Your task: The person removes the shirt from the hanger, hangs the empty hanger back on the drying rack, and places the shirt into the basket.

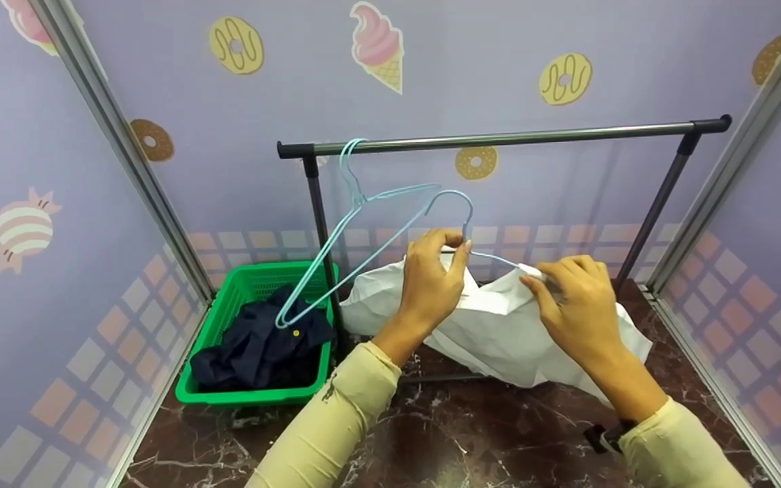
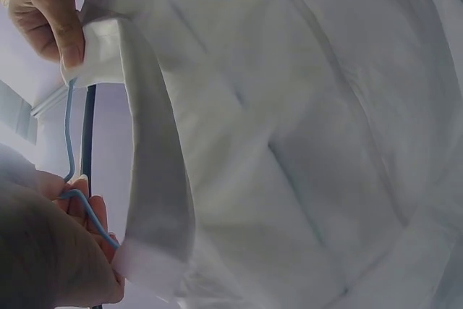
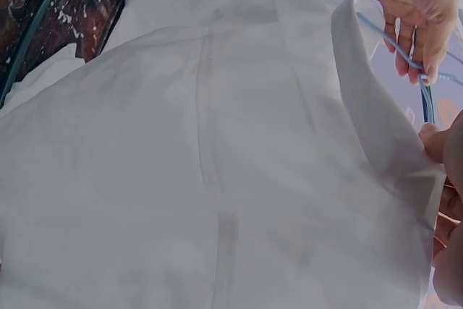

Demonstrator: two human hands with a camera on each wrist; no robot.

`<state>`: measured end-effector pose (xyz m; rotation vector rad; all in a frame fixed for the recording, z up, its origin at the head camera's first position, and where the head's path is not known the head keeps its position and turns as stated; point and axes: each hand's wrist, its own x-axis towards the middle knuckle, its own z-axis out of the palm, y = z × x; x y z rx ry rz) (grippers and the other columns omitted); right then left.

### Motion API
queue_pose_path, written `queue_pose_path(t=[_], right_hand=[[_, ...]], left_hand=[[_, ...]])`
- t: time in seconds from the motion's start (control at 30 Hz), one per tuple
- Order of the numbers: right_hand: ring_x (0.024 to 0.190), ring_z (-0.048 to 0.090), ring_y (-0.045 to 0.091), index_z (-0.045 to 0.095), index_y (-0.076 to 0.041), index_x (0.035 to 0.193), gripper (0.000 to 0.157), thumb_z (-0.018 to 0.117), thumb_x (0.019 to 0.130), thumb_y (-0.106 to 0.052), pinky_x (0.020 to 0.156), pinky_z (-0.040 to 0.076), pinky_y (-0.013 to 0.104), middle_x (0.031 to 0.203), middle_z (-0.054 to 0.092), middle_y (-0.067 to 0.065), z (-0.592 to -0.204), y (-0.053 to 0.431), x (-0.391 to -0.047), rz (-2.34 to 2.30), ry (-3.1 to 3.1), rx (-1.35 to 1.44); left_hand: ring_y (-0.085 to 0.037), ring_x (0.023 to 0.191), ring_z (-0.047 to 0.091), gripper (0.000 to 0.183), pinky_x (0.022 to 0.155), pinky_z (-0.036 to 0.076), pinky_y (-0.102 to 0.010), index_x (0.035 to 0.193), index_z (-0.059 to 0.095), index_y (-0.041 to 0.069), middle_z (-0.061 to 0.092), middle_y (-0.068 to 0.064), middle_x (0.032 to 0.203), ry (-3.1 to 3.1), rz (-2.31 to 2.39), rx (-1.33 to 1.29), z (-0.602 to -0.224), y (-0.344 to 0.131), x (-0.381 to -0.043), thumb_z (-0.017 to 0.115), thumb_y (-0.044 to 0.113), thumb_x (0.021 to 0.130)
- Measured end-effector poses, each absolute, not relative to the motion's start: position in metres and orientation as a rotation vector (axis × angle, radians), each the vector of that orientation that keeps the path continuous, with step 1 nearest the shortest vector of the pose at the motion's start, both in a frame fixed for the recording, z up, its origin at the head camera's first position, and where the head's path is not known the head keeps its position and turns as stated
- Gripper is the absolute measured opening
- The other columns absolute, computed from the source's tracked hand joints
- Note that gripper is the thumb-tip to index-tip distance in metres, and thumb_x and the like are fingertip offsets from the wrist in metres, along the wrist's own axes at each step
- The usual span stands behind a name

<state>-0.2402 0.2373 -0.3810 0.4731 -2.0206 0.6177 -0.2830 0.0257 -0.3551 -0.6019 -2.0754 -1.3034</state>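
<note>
My left hand (image 1: pixel 434 278) pinches a light blue wire hanger (image 1: pixel 470 210) at the base of its hook. The hanger's shoulders run into a white collared shirt (image 1: pixel 533 346), which hangs from it in front of the rack. With thumb and fingers, my right hand (image 1: pixel 577 305) grips the collar (image 2: pixel 101 52) of the shirt on the hanger's right side. In the left wrist view the hanger wire (image 2: pixel 70 132) passes from the left fingers up under the collar. The right wrist view is mostly filled by the shirt's cloth (image 3: pixel 210 128), which hides the hanger's lower part.
A metal rack bar (image 1: pixel 512 139) on dark posts spans the back. Light blue hangers (image 1: pixel 326 251) hang at its left end, reaching over a green basket (image 1: pixel 187 393) with dark navy cloth (image 1: pixel 262 346) in it. Patterned walls enclose the dark marbled tabletop (image 1: pixel 458 440).
</note>
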Motion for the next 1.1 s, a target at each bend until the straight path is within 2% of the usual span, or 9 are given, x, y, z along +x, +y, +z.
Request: queue_pose_path(t=[0.2, 0.4, 0.57, 0.7, 0.8, 0.93, 1.03, 1.1], right_hand=[[0.087, 0.06, 0.034, 0.078, 0.0, 0.096, 0.015, 0.085, 0.09, -0.012, 0.082, 0.038, 0.042, 0.083, 0.075, 0.014, -0.39, 0.25, -0.237, 0.61, -2.032, 0.458], [0.088, 0.063, 0.036, 0.08, -0.001, 0.098, 0.017, 0.087, 0.086, -0.009, 0.082, 0.039, 0.044, 0.085, 0.077, 0.015, -0.398, 0.263, -0.233, 0.618, -1.999, 0.411], [0.091, 0.063, 0.038, 0.08, 0.001, 0.1, 0.016, 0.086, 0.087, -0.006, 0.084, 0.04, 0.045, 0.092, 0.078, 0.02, -0.401, 0.272, -0.231, 0.647, -2.007, 0.371], [0.092, 0.062, 0.037, 0.081, 0.0, 0.103, 0.015, 0.084, 0.09, -0.007, 0.086, 0.041, 0.042, 0.095, 0.078, 0.02, -0.404, 0.275, -0.229, 0.695, -2.028, 0.322], [0.091, 0.062, 0.027, 0.082, -0.002, 0.104, 0.014, 0.083, 0.092, -0.009, 0.085, 0.041, 0.035, 0.094, 0.078, 0.018, -0.405, 0.278, -0.227, 0.744, -2.029, 0.261], [0.091, 0.056, -0.005, 0.084, -0.005, 0.105, 0.013, 0.083, 0.092, -0.008, 0.082, 0.041, 0.026, 0.094, 0.078, 0.014, -0.406, 0.283, -0.225, 0.822, -2.02, 0.161], [0.092, 0.053, -0.018, 0.085, -0.008, 0.107, 0.013, 0.082, 0.094, -0.009, 0.082, 0.041, 0.017, 0.097, 0.078, 0.013, -0.407, 0.285, -0.225, 0.898, -2.037, 0.088], [0.092, 0.055, -0.02, 0.085, -0.011, 0.11, 0.014, 0.08, 0.096, -0.012, 0.083, 0.041, 0.012, 0.099, 0.078, 0.012, -0.408, 0.286, -0.225, 0.945, -2.052, 0.03]], left_hand=[[-0.026, 0.103, 0.072, 0.011, 0.093, 0.046, -0.04, 0.101, 0.076, 0.006, 0.079, -0.007, 0.101, -2.083, -1.239, -0.621, -0.358, 0.024, -0.284, 0.071, 0.017, 0.101], [-0.025, 0.101, 0.072, 0.01, 0.093, 0.046, -0.039, 0.099, 0.077, 0.007, 0.081, -0.006, 0.099, -2.079, -1.228, -0.634, -0.361, 0.024, -0.286, 0.073, 0.016, 0.099], [-0.025, 0.091, 0.068, 0.01, 0.09, 0.045, -0.038, 0.097, 0.078, 0.007, 0.078, -0.006, 0.094, -2.054, -1.244, -0.613, -0.365, 0.02, -0.288, 0.073, 0.016, 0.099], [-0.025, 0.095, 0.067, 0.01, 0.089, 0.046, -0.038, 0.097, 0.078, 0.006, 0.079, -0.008, 0.094, -2.014, -1.29, -0.597, -0.367, 0.018, -0.291, 0.074, 0.015, 0.099], [-0.025, 0.101, 0.069, 0.008, 0.093, 0.045, -0.039, 0.098, 0.078, 0.007, 0.08, -0.008, 0.098, -1.975, -1.348, -0.594, -0.368, 0.018, -0.292, 0.075, 0.014, 0.098], [-0.025, 0.108, 0.069, 0.008, 0.104, 0.04, -0.043, 0.1, 0.079, 0.007, 0.082, -0.006, 0.103, -1.938, -1.404, -0.594, -0.37, 0.02, -0.296, 0.077, 0.014, 0.097], [-0.024, 0.111, 0.073, 0.009, 0.113, 0.045, -0.04, 0.102, 0.08, 0.005, 0.082, -0.008, 0.106, -1.905, -1.442, -0.615, -0.373, 0.019, -0.298, 0.077, 0.012, 0.097], [-0.022, 0.104, 0.075, 0.011, 0.102, 0.055, -0.035, 0.103, 0.08, 0.003, 0.082, -0.009, 0.107, -1.89, -1.471, -0.625, -0.375, 0.018, -0.299, 0.077, 0.011, 0.097]])
